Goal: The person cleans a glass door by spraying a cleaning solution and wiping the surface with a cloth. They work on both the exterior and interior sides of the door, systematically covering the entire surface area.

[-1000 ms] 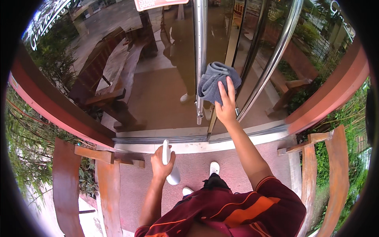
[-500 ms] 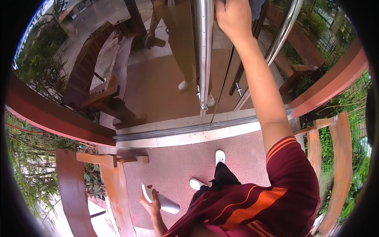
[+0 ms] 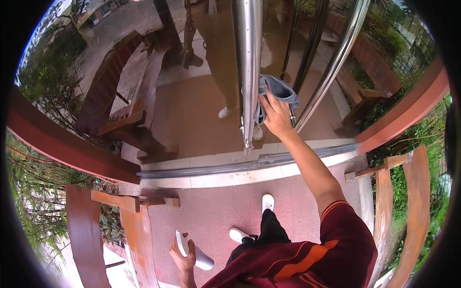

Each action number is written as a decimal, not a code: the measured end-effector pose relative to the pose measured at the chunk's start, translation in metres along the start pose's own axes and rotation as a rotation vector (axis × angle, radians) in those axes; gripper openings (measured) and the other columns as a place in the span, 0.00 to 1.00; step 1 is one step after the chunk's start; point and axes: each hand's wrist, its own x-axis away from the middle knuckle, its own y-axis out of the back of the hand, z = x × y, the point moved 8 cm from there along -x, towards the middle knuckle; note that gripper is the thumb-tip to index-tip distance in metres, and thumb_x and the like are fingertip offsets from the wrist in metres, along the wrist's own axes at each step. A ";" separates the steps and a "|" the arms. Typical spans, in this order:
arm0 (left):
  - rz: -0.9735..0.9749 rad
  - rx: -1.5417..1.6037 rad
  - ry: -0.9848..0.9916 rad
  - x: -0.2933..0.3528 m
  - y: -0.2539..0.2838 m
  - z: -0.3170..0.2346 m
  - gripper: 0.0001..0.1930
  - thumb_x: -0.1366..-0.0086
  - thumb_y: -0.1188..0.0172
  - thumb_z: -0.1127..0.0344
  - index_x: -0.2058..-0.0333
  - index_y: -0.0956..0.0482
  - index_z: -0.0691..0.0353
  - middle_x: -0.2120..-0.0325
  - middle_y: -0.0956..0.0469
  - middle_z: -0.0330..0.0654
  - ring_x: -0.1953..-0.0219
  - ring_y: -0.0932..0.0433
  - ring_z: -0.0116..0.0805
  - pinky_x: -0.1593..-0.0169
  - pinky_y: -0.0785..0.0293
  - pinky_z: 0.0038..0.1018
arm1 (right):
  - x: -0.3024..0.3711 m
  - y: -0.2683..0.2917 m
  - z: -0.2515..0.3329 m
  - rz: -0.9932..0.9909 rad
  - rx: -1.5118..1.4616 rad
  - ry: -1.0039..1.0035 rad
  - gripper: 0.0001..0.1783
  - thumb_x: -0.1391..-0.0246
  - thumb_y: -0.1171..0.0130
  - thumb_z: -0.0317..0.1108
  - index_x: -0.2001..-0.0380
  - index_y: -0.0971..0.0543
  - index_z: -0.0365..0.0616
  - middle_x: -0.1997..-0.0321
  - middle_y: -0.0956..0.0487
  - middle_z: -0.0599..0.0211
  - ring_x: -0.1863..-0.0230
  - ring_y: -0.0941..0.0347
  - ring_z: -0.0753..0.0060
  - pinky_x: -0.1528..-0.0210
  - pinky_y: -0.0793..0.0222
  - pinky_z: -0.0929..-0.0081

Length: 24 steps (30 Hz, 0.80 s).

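My right hand [image 3: 274, 114] presses a dark grey cloth [image 3: 283, 91] against the glass door [image 3: 192, 120], close beside a long metal handle [image 3: 252, 62]. The fingers lie over the cloth, which bunches up above and below them. Low at my left side, my left hand [image 3: 182, 254] is wrapped round a spray bottle with a white head and a pale grey body [image 3: 204, 260]. The bottle is tilted, its body pointing away to the right. Part of my left palm is hidden behind the bottle.
A second metal handle [image 3: 336, 62] stands right of the cloth. A metal floor track [image 3: 206, 170] runs under the doors. Wooden benches [image 3: 86, 230] [image 3: 417, 201] flank me, with plants behind them. Red curved frame beams [image 3: 62, 139] border the glass. My white shoes [image 3: 268, 203] stand on the reddish mat [image 3: 201, 211].
My right hand has come down along the glass beside the handle, bringing the cloth fully into view. The left hand with the spray bottle has shifted slightly downward in the picture.
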 end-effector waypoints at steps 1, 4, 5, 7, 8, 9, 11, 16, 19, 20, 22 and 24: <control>-0.007 -0.038 -0.006 -0.001 -0.002 0.000 0.14 0.46 0.37 0.71 0.61 0.17 0.71 0.75 0.18 0.54 0.74 0.15 0.44 0.69 0.20 0.38 | -0.035 0.024 0.002 -0.074 0.012 0.011 0.39 0.57 0.39 0.23 0.36 0.25 0.49 0.25 0.36 0.56 0.36 0.29 0.52 0.40 0.34 0.57; -0.053 0.007 -0.160 -0.001 -0.007 -0.010 0.14 0.48 0.36 0.70 0.62 0.16 0.69 0.74 0.17 0.55 0.70 0.13 0.49 0.64 0.18 0.39 | -0.166 0.108 0.004 -0.225 0.092 0.025 0.46 0.60 0.43 0.16 0.31 0.31 0.46 0.24 0.37 0.54 0.32 0.34 0.46 0.35 0.37 0.54; -0.059 0.101 -0.146 -0.001 -0.010 -0.008 0.18 0.42 0.35 0.66 0.54 0.18 0.67 0.67 0.15 0.54 0.63 0.14 0.48 0.57 0.20 0.39 | -0.215 0.142 0.007 -0.325 0.071 0.067 0.47 0.61 0.45 0.15 0.31 0.32 0.44 0.24 0.38 0.53 0.29 0.38 0.43 0.31 0.41 0.52; -0.069 0.187 -0.147 -0.001 -0.016 -0.007 0.22 0.36 0.33 0.61 0.46 0.19 0.65 0.60 0.14 0.52 0.57 0.14 0.46 0.50 0.21 0.39 | -0.309 0.210 0.025 -0.482 0.085 0.244 0.43 0.56 0.48 0.17 0.31 0.32 0.43 0.24 0.38 0.53 0.26 0.43 0.39 0.24 0.48 0.49; -0.076 0.179 -0.162 -0.002 -0.018 -0.008 0.22 0.36 0.33 0.61 0.46 0.19 0.65 0.60 0.14 0.52 0.58 0.15 0.46 0.50 0.21 0.39 | -0.353 0.241 0.032 -0.518 0.088 0.313 0.40 0.54 0.48 0.20 0.32 0.31 0.44 0.25 0.37 0.52 0.25 0.44 0.39 0.23 0.50 0.49; -0.080 0.165 -0.174 -0.005 -0.021 -0.009 0.22 0.36 0.33 0.61 0.46 0.19 0.66 0.60 0.14 0.52 0.58 0.15 0.46 0.50 0.22 0.39 | -0.397 0.271 0.045 -0.631 0.188 0.380 0.40 0.55 0.45 0.22 0.33 0.30 0.45 0.26 0.36 0.53 0.27 0.40 0.42 0.28 0.44 0.50; -0.122 0.245 -0.184 -0.010 -0.027 -0.010 0.21 0.35 0.33 0.61 0.47 0.19 0.66 0.59 0.14 0.52 0.58 0.15 0.45 0.50 0.22 0.38 | -0.481 0.325 0.043 -0.557 0.110 0.329 0.35 0.50 0.52 0.22 0.34 0.31 0.36 0.28 0.34 0.41 0.26 0.40 0.42 0.24 0.45 0.61; -0.156 0.239 -0.122 -0.026 -0.033 -0.013 0.14 0.47 0.37 0.69 0.62 0.16 0.69 0.74 0.16 0.55 0.70 0.13 0.49 0.63 0.18 0.39 | -0.575 0.382 0.051 -0.554 0.171 0.460 0.35 0.49 0.50 0.24 0.33 0.31 0.37 0.28 0.33 0.44 0.26 0.38 0.46 0.24 0.44 0.62; -0.082 0.192 -0.092 -0.032 -0.032 -0.012 0.14 0.47 0.37 0.69 0.61 0.16 0.68 0.73 0.16 0.55 0.70 0.13 0.47 0.63 0.18 0.39 | -0.529 0.349 0.037 -0.533 0.134 0.412 0.36 0.48 0.49 0.25 0.32 0.33 0.37 0.28 0.33 0.43 0.25 0.40 0.46 0.23 0.45 0.63; -0.033 0.177 -0.059 -0.034 -0.031 -0.009 0.14 0.47 0.37 0.69 0.61 0.16 0.68 0.73 0.16 0.55 0.70 0.13 0.47 0.63 0.18 0.38 | -0.503 0.332 0.035 -0.510 0.124 0.377 0.36 0.48 0.48 0.25 0.32 0.33 0.36 0.28 0.34 0.43 0.25 0.41 0.46 0.23 0.46 0.63; -0.005 0.169 -0.117 -0.033 -0.021 -0.007 0.15 0.45 0.37 0.69 0.59 0.16 0.68 0.73 0.16 0.55 0.71 0.13 0.46 0.63 0.18 0.38 | -0.437 0.287 0.031 -0.484 0.123 0.290 0.41 0.50 0.48 0.22 0.29 0.39 0.33 0.26 0.37 0.41 0.22 0.48 0.41 0.20 0.54 0.59; 0.025 0.176 -0.163 -0.027 -0.010 0.000 0.14 0.43 0.38 0.69 0.58 0.17 0.68 0.73 0.17 0.54 0.71 0.14 0.45 0.64 0.19 0.37 | -0.357 0.238 0.028 -0.428 0.098 0.264 0.42 0.52 0.49 0.20 0.29 0.40 0.31 0.26 0.38 0.41 0.22 0.48 0.39 0.20 0.55 0.55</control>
